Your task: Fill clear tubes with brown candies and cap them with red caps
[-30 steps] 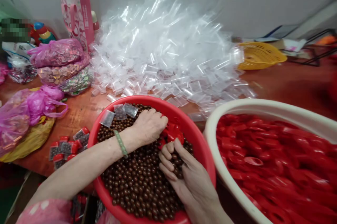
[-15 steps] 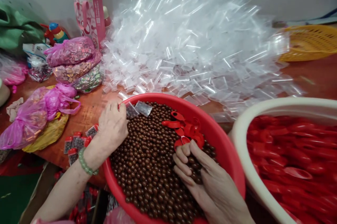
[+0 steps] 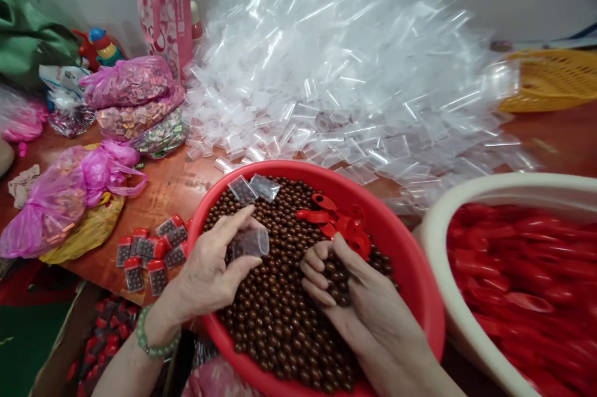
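My left hand (image 3: 212,263), with a green bead bracelet at its wrist, holds a clear plastic container (image 3: 250,242) on its side, the open end facing right. Cupped over the beads, my right hand (image 3: 349,291) holds several brown beads (image 3: 338,279) in its curled fingers. Both hands are over a red basin (image 3: 429,297) filled with brown beads (image 3: 275,316). Two clear containers (image 3: 265,187) lie on the beads at the far left rim. Red plastic caps (image 3: 342,223) lie in a heap just beyond my right hand.
A white tub (image 3: 433,229) of red caps stands at the right. Clear containers (image 3: 354,73) are piled behind the basin. Filled red-capped containers (image 3: 157,275) and pink bags (image 3: 56,204) lie left. Below is a box of filled containers (image 3: 105,341). A yellow basket (image 3: 555,79) is at the back right.
My left hand has moved from the basin's left rim in over the beads, and a clear container now shows in it. More red-capped containers are visible. Beads now show in my right hand.
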Action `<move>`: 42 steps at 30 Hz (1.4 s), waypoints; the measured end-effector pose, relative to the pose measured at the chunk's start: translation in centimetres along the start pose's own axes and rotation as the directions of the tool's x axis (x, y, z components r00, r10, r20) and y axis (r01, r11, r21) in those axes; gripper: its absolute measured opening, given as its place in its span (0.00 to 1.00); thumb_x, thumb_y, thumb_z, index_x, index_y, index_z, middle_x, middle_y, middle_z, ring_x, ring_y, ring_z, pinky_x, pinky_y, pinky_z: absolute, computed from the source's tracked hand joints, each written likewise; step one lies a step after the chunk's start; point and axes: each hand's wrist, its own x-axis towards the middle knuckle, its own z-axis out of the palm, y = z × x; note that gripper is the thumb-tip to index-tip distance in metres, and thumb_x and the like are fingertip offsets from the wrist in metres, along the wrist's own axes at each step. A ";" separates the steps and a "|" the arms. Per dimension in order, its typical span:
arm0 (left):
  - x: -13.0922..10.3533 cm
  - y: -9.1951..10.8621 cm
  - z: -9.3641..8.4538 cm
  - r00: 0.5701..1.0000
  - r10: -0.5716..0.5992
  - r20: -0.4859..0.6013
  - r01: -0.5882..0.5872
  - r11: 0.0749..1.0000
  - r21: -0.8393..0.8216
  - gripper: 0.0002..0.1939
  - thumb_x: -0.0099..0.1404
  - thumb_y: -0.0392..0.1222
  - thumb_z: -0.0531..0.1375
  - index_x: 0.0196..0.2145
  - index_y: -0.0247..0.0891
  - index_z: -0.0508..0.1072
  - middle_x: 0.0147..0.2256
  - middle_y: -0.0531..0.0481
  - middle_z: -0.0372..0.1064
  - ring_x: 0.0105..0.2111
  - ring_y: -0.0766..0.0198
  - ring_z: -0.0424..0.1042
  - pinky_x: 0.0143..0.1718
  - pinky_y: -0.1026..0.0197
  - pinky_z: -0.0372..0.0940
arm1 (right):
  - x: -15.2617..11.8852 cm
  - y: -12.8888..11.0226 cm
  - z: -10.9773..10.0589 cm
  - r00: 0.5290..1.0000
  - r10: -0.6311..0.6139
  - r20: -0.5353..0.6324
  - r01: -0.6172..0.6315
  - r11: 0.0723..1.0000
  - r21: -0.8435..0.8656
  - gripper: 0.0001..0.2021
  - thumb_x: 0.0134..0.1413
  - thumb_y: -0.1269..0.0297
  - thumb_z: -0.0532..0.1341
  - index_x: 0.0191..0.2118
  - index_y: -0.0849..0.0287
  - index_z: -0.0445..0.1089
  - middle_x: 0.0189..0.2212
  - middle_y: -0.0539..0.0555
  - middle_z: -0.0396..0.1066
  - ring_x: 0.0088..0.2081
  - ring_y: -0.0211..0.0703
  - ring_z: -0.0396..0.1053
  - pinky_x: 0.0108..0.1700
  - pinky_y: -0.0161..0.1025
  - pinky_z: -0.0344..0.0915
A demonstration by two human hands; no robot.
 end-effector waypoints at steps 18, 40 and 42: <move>-1.6 1.4 6.0 0.950 -0.287 -0.126 0.203 0.870 -0.449 0.13 0.58 0.34 0.68 0.39 0.38 0.71 0.41 0.49 0.73 0.44 0.60 0.75 0.48 0.58 0.70 | 0.3 -0.6 3.2 0.994 -0.048 -0.098 0.075 0.952 0.296 0.20 0.45 0.54 0.72 0.21 0.58 0.61 0.20 0.45 0.59 0.23 0.31 0.58 0.25 0.30 0.65; -0.4 1.5 5.8 0.976 -0.172 0.135 0.127 0.949 0.289 0.16 0.62 0.30 0.60 0.48 0.34 0.68 0.47 0.41 0.69 0.50 0.50 0.69 0.54 0.46 0.66 | -1.8 0.0 2.4 0.873 -0.478 0.096 0.487 0.848 -0.209 0.13 0.52 0.48 0.67 0.31 0.53 0.78 0.30 0.50 0.73 0.36 0.41 0.72 0.43 0.38 0.72; -0.3 1.4 5.8 0.982 -0.146 0.118 0.114 0.963 0.243 0.16 0.61 0.29 0.59 0.48 0.33 0.68 0.46 0.41 0.69 0.49 0.51 0.69 0.53 0.47 0.67 | -2.0 -0.1 2.4 0.855 -0.506 0.118 0.519 0.825 -0.223 0.13 0.55 0.49 0.65 0.32 0.52 0.78 0.30 0.50 0.73 0.36 0.41 0.73 0.44 0.39 0.72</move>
